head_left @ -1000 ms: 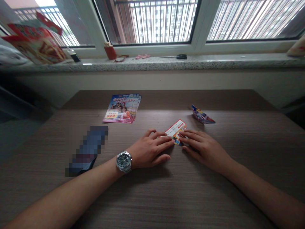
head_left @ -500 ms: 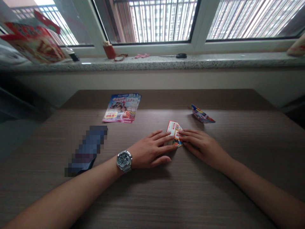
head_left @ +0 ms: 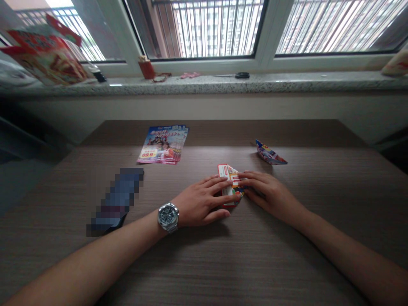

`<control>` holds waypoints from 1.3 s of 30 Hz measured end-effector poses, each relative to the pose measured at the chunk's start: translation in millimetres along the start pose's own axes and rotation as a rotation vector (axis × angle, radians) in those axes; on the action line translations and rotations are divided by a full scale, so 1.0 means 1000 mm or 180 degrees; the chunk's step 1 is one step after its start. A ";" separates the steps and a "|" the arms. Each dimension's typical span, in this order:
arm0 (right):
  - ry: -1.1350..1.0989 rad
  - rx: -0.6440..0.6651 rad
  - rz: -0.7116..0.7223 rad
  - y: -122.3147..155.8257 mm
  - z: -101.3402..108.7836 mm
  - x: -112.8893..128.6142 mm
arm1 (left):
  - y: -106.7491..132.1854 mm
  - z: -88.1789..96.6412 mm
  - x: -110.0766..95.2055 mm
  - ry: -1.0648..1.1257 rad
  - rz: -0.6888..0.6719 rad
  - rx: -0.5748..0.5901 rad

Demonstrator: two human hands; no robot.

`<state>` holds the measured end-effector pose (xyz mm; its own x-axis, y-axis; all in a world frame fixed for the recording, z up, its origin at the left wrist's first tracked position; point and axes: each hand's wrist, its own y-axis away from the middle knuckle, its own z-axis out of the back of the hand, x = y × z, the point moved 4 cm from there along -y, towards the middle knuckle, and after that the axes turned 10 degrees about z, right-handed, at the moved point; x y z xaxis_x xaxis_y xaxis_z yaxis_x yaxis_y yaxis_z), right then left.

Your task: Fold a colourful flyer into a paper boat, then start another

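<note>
A small folded colourful paper (head_left: 227, 173) with a red border lies on the brown wooden table (head_left: 223, 255) in the middle. My left hand (head_left: 200, 203), with a steel watch on the wrist, lies with fingers stretched flat over the paper's left part. My right hand (head_left: 267, 193) presses its outstretched fingertips on the paper's right edge. Both hands meet over the paper, which they partly hide.
A stack of flyers (head_left: 163, 143) lies at the back left of the table. A finished folded paper boat (head_left: 270, 154) sits at the back right. A blurred dark flat object (head_left: 116, 200) lies to the left. Scissors (head_left: 240, 75) and oddments rest on the windowsill.
The paper has been turned anticlockwise under my fingers, from pointing up-right to standing nearly upright and shifted slightly left. Both hands stayed over it.
</note>
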<state>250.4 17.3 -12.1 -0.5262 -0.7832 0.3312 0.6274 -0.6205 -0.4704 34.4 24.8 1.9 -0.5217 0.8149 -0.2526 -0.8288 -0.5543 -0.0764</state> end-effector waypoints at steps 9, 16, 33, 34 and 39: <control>0.0010 -0.0152 -0.0294 -0.003 -0.002 0.007 | 0.000 -0.002 -0.003 -0.0051 0.0070 0.0023; -0.0022 -0.0155 -0.0312 -0.005 -0.005 0.004 | 0.002 0.000 -0.002 0.0044 -0.0079 0.0028; 0.0055 -0.0430 -0.1023 -0.004 0.007 -0.018 | 0.003 0.000 -0.001 -0.0024 -0.0027 0.0087; 0.0064 -0.0465 -0.1060 -0.004 0.007 -0.019 | 0.003 0.000 -0.001 -0.0020 -0.0024 0.0084; 0.0126 -0.0543 -0.1164 -0.005 0.008 -0.022 | 0.003 0.001 -0.002 0.0029 0.0003 0.0077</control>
<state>263.5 36.8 -10.7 -0.7208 -0.5079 0.4717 0.2924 -0.8398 -0.4575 32.3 22.0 3.1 -0.5206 0.8127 -0.2615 -0.8330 -0.5507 -0.0529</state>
